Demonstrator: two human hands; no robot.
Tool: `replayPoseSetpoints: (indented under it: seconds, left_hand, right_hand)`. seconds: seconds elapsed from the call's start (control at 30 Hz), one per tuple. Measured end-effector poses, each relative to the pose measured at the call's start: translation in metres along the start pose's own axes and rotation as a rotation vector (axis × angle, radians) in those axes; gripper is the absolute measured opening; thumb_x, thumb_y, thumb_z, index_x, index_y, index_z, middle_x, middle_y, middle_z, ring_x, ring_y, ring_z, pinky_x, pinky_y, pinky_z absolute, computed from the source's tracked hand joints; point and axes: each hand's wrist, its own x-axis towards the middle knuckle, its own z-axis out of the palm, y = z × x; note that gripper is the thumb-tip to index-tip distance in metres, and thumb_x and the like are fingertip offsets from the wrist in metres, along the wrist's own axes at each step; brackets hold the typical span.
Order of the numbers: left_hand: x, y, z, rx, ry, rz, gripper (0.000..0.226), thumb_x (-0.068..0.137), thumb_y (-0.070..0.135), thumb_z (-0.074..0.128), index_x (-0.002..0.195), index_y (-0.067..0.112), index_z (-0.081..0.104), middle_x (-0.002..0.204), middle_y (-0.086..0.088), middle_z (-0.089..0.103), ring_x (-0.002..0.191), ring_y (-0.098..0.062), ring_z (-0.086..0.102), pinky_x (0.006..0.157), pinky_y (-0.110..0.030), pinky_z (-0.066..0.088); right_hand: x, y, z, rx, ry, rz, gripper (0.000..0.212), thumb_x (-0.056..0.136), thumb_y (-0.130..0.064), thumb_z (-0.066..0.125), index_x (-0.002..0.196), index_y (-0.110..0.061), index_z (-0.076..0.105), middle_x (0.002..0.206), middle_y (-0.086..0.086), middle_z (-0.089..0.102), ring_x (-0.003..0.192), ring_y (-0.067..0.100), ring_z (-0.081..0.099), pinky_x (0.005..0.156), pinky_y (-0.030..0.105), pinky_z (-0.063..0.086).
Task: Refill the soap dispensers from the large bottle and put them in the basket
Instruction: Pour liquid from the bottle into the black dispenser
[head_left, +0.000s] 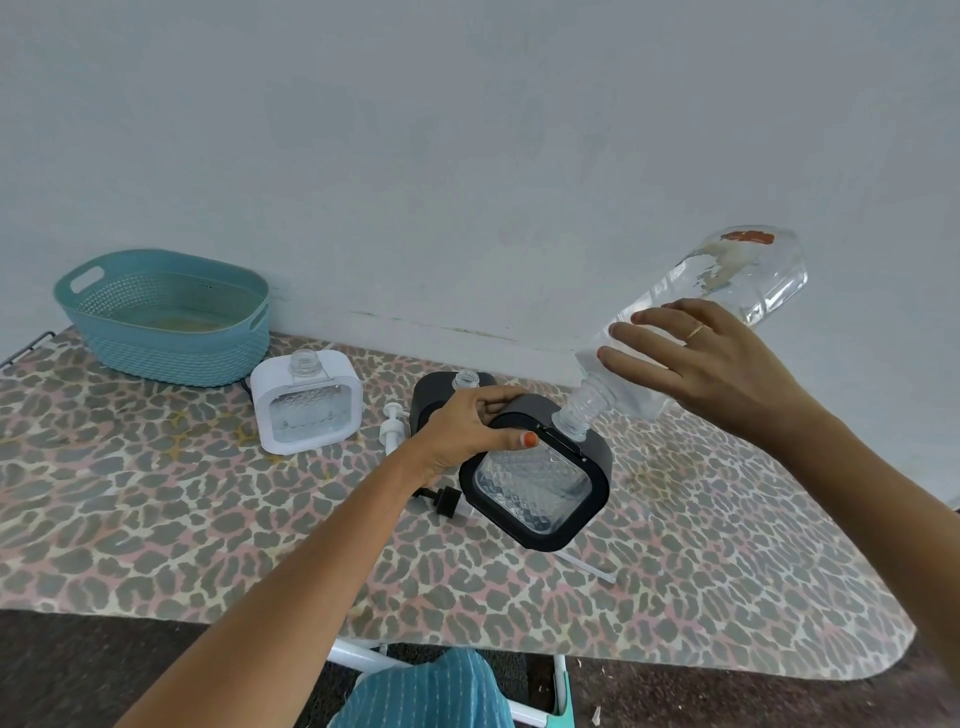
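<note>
Left hand (467, 426), grip clasped round black dispenser (537, 488); right hand (711, 358), grip wrapped around tilted large bottle (737, 275).

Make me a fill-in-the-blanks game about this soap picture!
1. The left hand grips a dispenser with a ____ frame.
2. The right hand holds the large bottle tipped, its neck pointing ____.
3. The basket sits at the table's far ____ corner.
4. Counting the white dispenser, there are ____ dispensers.
Missing words: black, down, left, three.
</note>
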Motion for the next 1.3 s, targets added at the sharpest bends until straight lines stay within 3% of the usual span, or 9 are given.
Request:
replayPoseSetpoints:
  seconds: [0.2, 0.43, 0.6, 0.73, 0.87, 0.93, 1.03, 1.13, 1.3]
  left_hand:
    - [0.000, 0.000, 0.001, -0.023, 0.001, 0.002, 0.045, 0.074, -0.003, 0.067, 0.116, 0.009, 0.057, 0.098, 0.005, 0.066, 0.087, 0.004, 0.064, 0.080, -0.012, 0.049]
    - [0.000, -0.001, 0.003, -0.020, 0.014, 0.004, 0.049, 0.075, -0.008, 0.065, 0.121, 0.001, 0.052, 0.098, 0.004, 0.064, 0.081, 0.009, 0.063, 0.075, -0.009, 0.048]
    - [0.000, 0.000, 0.004, -0.030, 0.030, 0.003, 0.047, 0.075, -0.008, 0.065, 0.119, 0.003, 0.054, 0.095, 0.007, 0.064, 0.080, 0.009, 0.063, 0.072, -0.007, 0.047]
    - [-0.001, 0.000, 0.004, -0.043, 0.051, 0.010, 0.047, 0.074, -0.008, 0.065, 0.118, 0.006, 0.055, 0.094, 0.009, 0.064, 0.080, 0.010, 0.063, 0.072, -0.007, 0.047]
    - [0.001, -0.001, 0.003, -0.055, 0.072, 0.002, 0.045, 0.074, -0.007, 0.065, 0.112, 0.014, 0.057, 0.088, 0.015, 0.068, 0.080, 0.007, 0.064, 0.074, -0.009, 0.049]
    - [0.001, -0.002, 0.002, -0.049, 0.070, -0.001, 0.043, 0.073, -0.008, 0.065, 0.108, 0.016, 0.059, 0.083, 0.018, 0.070, 0.079, 0.007, 0.064, 0.073, -0.009, 0.049]
    - [0.001, -0.003, 0.003, -0.024, 0.060, -0.005, 0.049, 0.073, -0.004, 0.068, 0.118, 0.008, 0.056, 0.094, 0.011, 0.066, 0.082, 0.008, 0.063, 0.075, -0.008, 0.048]
    - [0.002, -0.005, 0.005, -0.007, 0.047, 0.000, 0.050, 0.074, -0.005, 0.067, 0.121, 0.005, 0.054, 0.097, 0.008, 0.063, 0.081, 0.011, 0.062, 0.072, -0.006, 0.047]
    - [0.006, -0.008, 0.006, -0.003, 0.047, 0.000, 0.052, 0.074, -0.004, 0.067, 0.123, 0.003, 0.051, 0.101, 0.003, 0.063, 0.082, 0.010, 0.063, 0.074, -0.009, 0.049]
  right_hand:
    - [0.001, 0.000, 0.000, -0.028, 0.029, -0.004, 0.041, 0.090, 0.009, 0.025, 0.118, -0.013, 0.046, 0.107, 0.011, 0.067, 0.092, 0.029, 0.066, 0.082, 0.036, 0.036]
    - [0.001, -0.001, 0.001, -0.048, 0.064, 0.003, 0.046, 0.080, 0.011, 0.039, 0.118, -0.013, 0.045, 0.107, 0.011, 0.067, 0.093, 0.029, 0.065, 0.084, 0.036, 0.036]
    - [-0.002, -0.009, 0.007, -0.012, 0.092, 0.116, 0.049, 0.073, 0.012, 0.045, 0.116, -0.011, 0.047, 0.107, 0.011, 0.067, 0.089, 0.030, 0.066, 0.080, 0.036, 0.035]
    - [-0.007, -0.019, 0.016, 0.077, 0.064, 0.269, 0.060, 0.061, 0.010, 0.067, 0.113, -0.011, 0.048, 0.106, 0.010, 0.068, 0.087, 0.030, 0.065, 0.075, 0.034, 0.036]
    - [-0.010, -0.034, 0.020, 0.215, 0.025, 0.446, 0.071, 0.053, -0.012, 0.085, 0.112, -0.010, 0.047, 0.104, 0.011, 0.068, 0.086, 0.031, 0.065, 0.071, 0.035, 0.045]
    - [-0.012, -0.043, 0.022, 0.272, 0.032, 0.525, 0.073, 0.054, -0.026, 0.086, 0.112, -0.010, 0.046, 0.104, 0.013, 0.067, 0.086, 0.033, 0.066, 0.070, 0.036, 0.049]
    - [-0.014, -0.053, 0.026, 0.364, 0.028, 0.639, 0.073, 0.058, -0.035, 0.083, 0.114, -0.011, 0.042, 0.106, 0.015, 0.066, 0.087, 0.036, 0.065, 0.070, 0.038, 0.049]
    - [-0.013, -0.064, 0.029, 0.564, 0.024, 0.806, 0.076, 0.060, -0.035, 0.083, 0.118, -0.012, 0.040, 0.108, 0.015, 0.063, 0.089, 0.035, 0.061, 0.071, 0.036, 0.045]
    - [-0.014, -0.080, 0.039, 0.985, 0.074, 1.276, 0.085, 0.061, -0.024, 0.084, 0.129, -0.011, 0.036, 0.112, -0.007, 0.046, 0.095, 0.014, 0.049, 0.069, 0.023, 0.037]
